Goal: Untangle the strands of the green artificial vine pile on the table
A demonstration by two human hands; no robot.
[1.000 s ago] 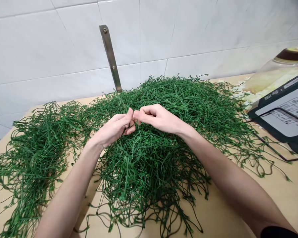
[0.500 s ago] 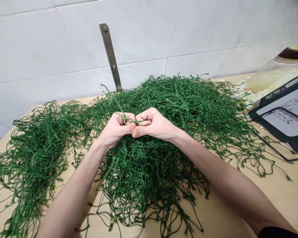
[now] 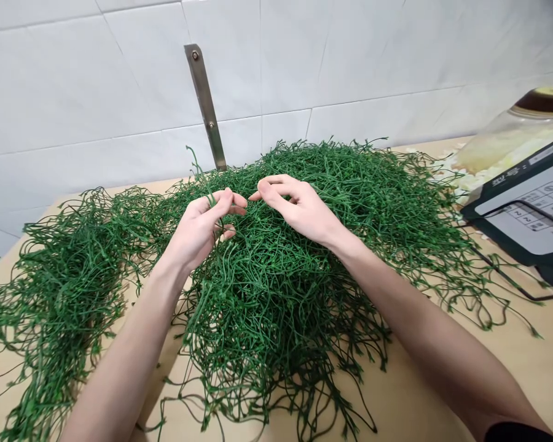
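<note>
Tiles [image 3: 350,49] back the tan table [image 3: 410,405], left hand [image 3: 196,233] grasping a green strand [image 3: 211,200], right hand [image 3: 304,212] of unclear grip.

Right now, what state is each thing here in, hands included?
Left hand: loosely curled around a green strand
Green strand: held, one end sticking up
Right hand: fingers bent; grip unclear
Large green pile: tangled, heaped
Smaller green pile: tangled, spread loosely
Metal strip: tilted, lower end hidden
Clear container: lid on
Dark labelled object: tilted, partly out of frame
</note>
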